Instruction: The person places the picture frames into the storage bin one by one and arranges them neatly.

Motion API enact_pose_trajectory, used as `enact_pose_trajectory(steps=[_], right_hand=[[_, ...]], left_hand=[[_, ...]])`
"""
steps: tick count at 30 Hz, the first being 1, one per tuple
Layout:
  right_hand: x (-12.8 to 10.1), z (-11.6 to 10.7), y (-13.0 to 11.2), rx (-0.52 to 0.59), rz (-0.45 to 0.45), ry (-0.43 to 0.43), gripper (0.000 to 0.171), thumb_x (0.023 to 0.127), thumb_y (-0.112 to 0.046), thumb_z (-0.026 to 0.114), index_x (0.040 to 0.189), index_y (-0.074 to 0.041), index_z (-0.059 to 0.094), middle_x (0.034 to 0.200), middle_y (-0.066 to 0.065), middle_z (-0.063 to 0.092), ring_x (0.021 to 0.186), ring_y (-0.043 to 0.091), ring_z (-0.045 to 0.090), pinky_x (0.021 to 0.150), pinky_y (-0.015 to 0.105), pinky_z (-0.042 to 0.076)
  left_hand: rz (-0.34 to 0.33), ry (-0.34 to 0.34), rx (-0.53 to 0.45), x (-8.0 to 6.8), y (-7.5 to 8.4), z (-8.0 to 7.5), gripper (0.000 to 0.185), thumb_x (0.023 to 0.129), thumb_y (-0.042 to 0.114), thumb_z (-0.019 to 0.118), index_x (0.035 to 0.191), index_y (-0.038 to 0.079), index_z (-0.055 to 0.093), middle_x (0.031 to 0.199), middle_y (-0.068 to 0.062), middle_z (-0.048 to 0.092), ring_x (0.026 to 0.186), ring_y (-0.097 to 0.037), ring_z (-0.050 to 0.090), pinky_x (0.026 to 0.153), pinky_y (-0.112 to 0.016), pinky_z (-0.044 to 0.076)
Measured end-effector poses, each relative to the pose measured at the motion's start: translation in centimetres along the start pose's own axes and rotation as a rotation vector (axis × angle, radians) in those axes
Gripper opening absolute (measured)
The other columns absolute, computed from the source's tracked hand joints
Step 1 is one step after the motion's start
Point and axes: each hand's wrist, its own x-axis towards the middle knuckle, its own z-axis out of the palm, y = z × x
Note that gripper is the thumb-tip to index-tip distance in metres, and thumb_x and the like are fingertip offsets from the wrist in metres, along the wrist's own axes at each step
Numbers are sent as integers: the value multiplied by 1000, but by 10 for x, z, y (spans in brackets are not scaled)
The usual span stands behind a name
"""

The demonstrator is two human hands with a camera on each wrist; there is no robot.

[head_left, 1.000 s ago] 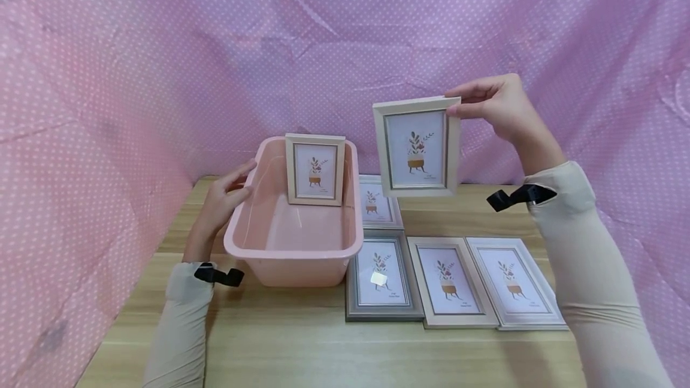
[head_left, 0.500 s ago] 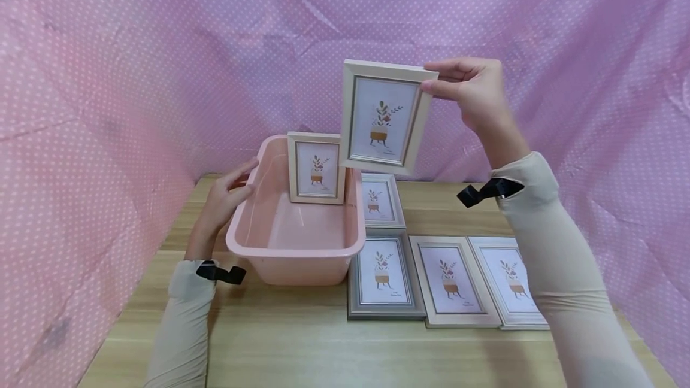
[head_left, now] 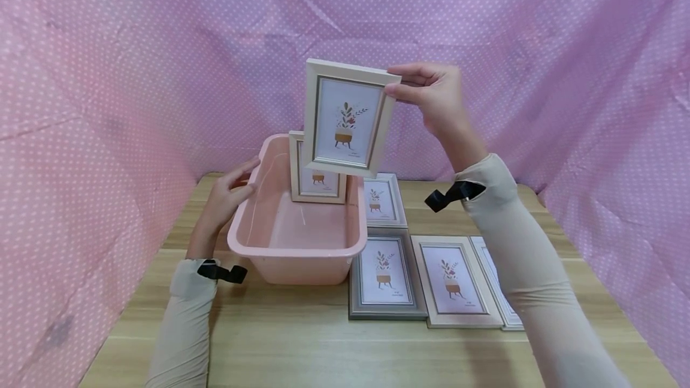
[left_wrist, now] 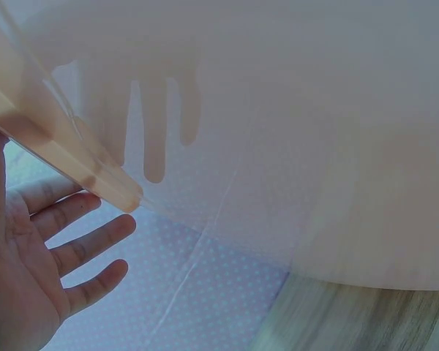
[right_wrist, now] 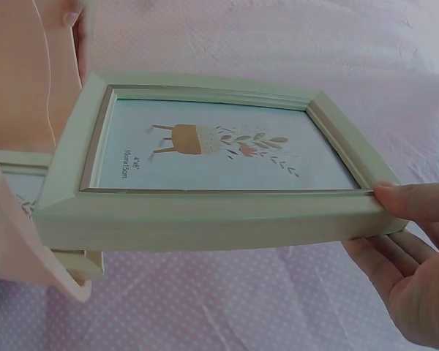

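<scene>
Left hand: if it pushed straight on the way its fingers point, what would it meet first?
The left hand lies open with fingers pointing right at the pink tub. It would meet the tub's left wall first; in the head view the fingertips look at or just short of the rim, though depth is unclear.

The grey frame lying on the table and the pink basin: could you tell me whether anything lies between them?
Nothing does. In the head view the grey frame lies right beside the pink basin, with only a narrow strip of bare wooden table showing between them.
</scene>
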Motion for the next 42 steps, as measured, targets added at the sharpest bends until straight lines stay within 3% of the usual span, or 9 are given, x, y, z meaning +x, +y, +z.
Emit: enact_pose_trajectory(steps=[5,12,23,33,42], right_hand=[[-1,10,7,19,-12,2,28,65,15,76,91,6,72,82,12,73,76,23,71,68,35,57],[-6,19,21,44,17,11,26,66,16,75,89,5,73,82,10,74,77,23,71,68,35,57],[-17,24,42,-9,33,-19,28,68,14,75,95,7,71,85,7,74,78,20,71,70,34,57],[-24,22,50,-91,89,-91,25,69,9,76,92,-1,73,84,3,74,79,17,71,78,30,55],[-18,22,50,-129,82,-150,26,70,7,76,95,0,72,87,3,74,82,18,70,80,32,55]], left_hand=[[-21,-6,9,0,1,0,49,91,8,54,139,8,46,148,-8,40,120,-30,49,93,-33,40],[-6,-16,-14,1,0,2,49,90,7,54,138,5,45,148,-10,38,120,-32,47,99,-51,36],[14,-16,-28,0,-4,3,49,90,5,54,138,2,46,147,-13,39,118,-34,48,100,-54,35],[-15,-11,-9,0,-4,1,48,90,6,54,138,5,46,147,-10,40,117,-27,50,93,-26,40],[9,12,-11,2,-3,-1,48,90,5,54,137,5,48,144,-12,43,115,-23,52,88,-20,43]])
